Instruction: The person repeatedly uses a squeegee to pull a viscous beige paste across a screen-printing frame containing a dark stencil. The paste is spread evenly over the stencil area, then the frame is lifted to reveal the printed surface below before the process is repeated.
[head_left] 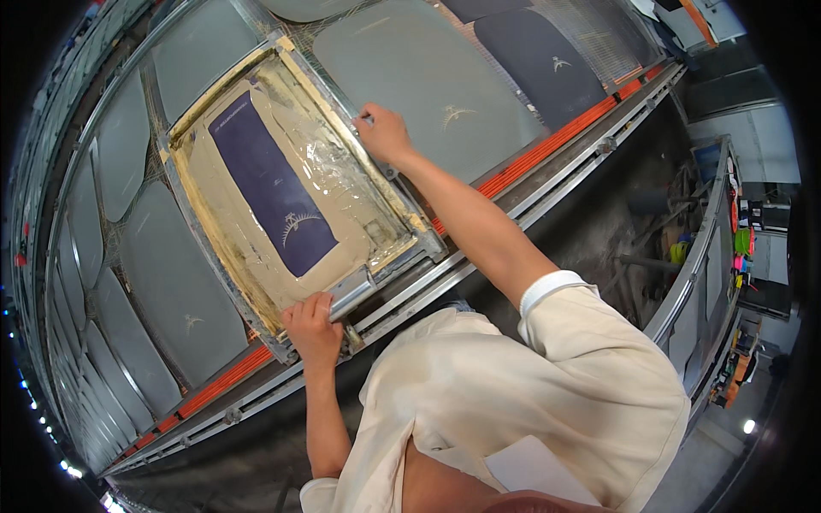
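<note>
A rectangular screen printing frame, edged with yellowish tape, lies slantwise over the long table in front of me. Within it, a dark purple mesh window shows a pale emblem, bordered by beige coating and wet, shiny smears. My left hand is closed over the frame's near end, beside a metal bar. On the frame's right side, my right hand has its fingers curled at the edge; their undersides are hidden. Beneath and beside the frame is grey fabric.
Grey cut fabric panels, several with a small pale emblem, cover the table. A dark panel lies at the far right. Orange strips and a metal rail run along the near edge. Another table stands at right.
</note>
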Demonstrator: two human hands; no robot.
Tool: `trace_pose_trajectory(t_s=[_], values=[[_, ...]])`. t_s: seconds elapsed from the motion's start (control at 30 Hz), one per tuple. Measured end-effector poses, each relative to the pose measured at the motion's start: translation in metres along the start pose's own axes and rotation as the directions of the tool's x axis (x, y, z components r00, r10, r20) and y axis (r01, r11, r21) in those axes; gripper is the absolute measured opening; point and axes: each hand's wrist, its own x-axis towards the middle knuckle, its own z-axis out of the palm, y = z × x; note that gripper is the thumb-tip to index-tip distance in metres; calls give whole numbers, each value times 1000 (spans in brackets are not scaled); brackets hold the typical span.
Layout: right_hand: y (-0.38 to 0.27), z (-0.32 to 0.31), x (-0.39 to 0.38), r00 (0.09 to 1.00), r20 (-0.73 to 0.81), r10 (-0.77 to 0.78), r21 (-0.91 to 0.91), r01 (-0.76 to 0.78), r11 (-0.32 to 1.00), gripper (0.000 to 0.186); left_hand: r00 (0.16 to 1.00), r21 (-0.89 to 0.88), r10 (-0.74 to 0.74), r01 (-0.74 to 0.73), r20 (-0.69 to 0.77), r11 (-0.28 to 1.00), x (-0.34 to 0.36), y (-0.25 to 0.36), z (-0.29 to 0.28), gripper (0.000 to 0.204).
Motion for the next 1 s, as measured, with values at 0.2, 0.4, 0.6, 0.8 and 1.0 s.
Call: trace_pose_trajectory(t_s=[0.2, 0.4, 0.6, 0.8, 1.0], values=[[-7, -12, 9, 988, 135, 75, -226, -43, 973, 26, 998, 29, 13, -11, -56, 1000, 22, -19, 19, 52], [-34, -34, 30, 922, 380, 70, -458, 122, 881, 25, 987, 68, 39, -29, -153, 997, 147, -100, 17, 44], [-76, 4, 114, 871, 422, -252, -183, 354, 917, 39, 949, 193, 102, -45, -298, 980, 307, -205, 15, 34], [-147, 99, 217, 588, 545, -598, 80, 673, 735, 52, 978, 7, 35, -34, -205, 999, 396, -239, -22, 17], [-180, 172, 258, 526, 786, -324, -214, 724, 656, 39, 982, 9, -142, 142, 124, 990, 444, -267, -38, 32]])
